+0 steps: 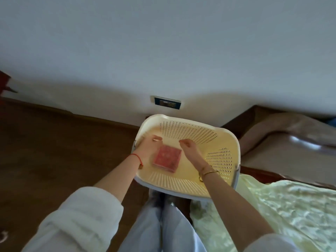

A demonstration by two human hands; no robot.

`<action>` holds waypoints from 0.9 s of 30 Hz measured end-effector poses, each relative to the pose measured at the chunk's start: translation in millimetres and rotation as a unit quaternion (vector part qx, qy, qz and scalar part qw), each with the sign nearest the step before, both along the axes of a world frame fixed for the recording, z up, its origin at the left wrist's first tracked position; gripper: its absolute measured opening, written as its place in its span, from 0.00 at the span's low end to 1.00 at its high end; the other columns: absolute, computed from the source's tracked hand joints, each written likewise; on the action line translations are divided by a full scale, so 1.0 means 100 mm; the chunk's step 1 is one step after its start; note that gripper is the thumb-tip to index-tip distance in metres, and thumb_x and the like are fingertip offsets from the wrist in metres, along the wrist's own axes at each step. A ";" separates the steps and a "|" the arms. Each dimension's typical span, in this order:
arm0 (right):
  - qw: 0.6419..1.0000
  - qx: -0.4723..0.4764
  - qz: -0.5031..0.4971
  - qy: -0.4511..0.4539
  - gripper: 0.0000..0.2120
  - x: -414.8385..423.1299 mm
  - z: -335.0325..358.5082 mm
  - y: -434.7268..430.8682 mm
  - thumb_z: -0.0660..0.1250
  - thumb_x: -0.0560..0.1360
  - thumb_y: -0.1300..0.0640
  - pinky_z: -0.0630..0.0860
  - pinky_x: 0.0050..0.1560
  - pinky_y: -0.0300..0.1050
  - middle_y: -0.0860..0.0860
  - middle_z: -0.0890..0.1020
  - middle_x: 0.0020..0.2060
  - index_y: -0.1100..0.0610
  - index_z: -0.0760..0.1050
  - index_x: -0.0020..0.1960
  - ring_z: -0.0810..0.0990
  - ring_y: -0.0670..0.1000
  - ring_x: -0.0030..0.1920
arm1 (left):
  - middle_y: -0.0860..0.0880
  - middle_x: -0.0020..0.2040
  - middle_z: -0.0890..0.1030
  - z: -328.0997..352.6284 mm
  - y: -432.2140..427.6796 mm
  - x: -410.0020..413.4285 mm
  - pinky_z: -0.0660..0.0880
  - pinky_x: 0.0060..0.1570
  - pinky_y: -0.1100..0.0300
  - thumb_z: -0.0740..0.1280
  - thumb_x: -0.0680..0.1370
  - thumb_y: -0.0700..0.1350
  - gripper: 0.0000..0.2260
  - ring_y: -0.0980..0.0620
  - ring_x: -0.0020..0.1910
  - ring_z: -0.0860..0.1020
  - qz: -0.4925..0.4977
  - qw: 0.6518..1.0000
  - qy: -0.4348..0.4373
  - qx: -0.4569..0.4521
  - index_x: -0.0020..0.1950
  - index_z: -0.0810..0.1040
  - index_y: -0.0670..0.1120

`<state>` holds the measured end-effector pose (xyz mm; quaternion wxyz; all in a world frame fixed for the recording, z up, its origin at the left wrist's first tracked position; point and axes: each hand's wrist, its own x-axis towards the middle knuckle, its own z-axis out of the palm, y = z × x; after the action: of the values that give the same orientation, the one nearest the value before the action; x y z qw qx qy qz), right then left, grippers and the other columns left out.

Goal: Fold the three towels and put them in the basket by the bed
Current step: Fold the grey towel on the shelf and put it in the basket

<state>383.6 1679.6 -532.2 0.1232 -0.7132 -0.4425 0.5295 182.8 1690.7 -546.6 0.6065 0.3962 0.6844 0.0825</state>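
A cream perforated plastic basket (209, 135) stands on the floor between the wall and the bed. One small folded red towel (167, 158) lies flat on its bottom. Both of my hands are over the basket. My left hand (150, 145) hovers just left of the towel with relaxed fingers and holds nothing. My right hand (188, 146) hovers just right of the towel with loosely curled fingers, also holding nothing. Neither hand touches the towel. No other towel is in view.
The bed with a pale green patterned cover (291, 206) lies at the lower right. A brown wooden headboard and bedside piece (272, 139) stand right of the basket. Dark wooden floor (54, 151) spreads to the left. A wall socket (167, 103) sits just behind the basket.
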 end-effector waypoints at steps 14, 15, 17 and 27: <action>0.970 0.136 0.062 0.192 0.11 -1.16 1.83 -0.56 0.62 0.80 0.54 0.74 0.61 0.47 0.51 0.82 0.58 0.54 0.79 0.59 0.78 0.49 0.61 | 0.52 0.55 0.83 2.33 -1.53 -1.11 0.78 0.60 0.55 0.64 0.81 0.42 0.09 0.53 0.58 0.81 0.305 0.899 -0.076 0.305 0.57 0.79 0.53; 0.966 0.138 0.082 0.205 0.11 -1.33 1.91 -0.62 0.61 0.81 0.54 0.74 0.61 0.46 0.51 0.82 0.57 0.54 0.79 0.58 0.78 0.49 0.61 | 0.52 0.55 0.83 2.37 -1.68 -1.25 0.78 0.60 0.55 0.64 0.81 0.42 0.09 0.53 0.58 0.81 0.331 0.887 -0.075 0.311 0.56 0.79 0.54; 0.956 0.145 0.126 0.223 0.09 -1.73 2.04 -0.73 0.60 0.81 0.54 0.74 0.59 0.45 0.49 0.83 0.54 0.50 0.79 0.55 0.78 0.48 0.59 | 0.53 0.55 0.83 2.44 -1.99 -1.53 0.78 0.60 0.56 0.64 0.81 0.43 0.08 0.55 0.57 0.82 0.385 0.864 -0.066 0.318 0.57 0.79 0.53; 0.907 0.088 0.288 0.293 0.11 -4.18 2.25 -1.50 0.57 0.83 0.54 0.75 0.66 0.51 0.53 0.81 0.56 0.54 0.76 0.59 0.79 0.51 0.58 | 0.47 0.60 0.82 2.63 -3.34 -3.35 0.76 0.64 0.49 0.63 0.82 0.44 0.09 0.50 0.60 0.80 0.587 0.734 0.019 0.341 0.61 0.79 0.48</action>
<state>-34.4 1529.8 -307.5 0.1517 -0.3535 -0.6178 0.6858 -151.8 1357.0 -284.0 0.2488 0.0971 0.7183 0.6424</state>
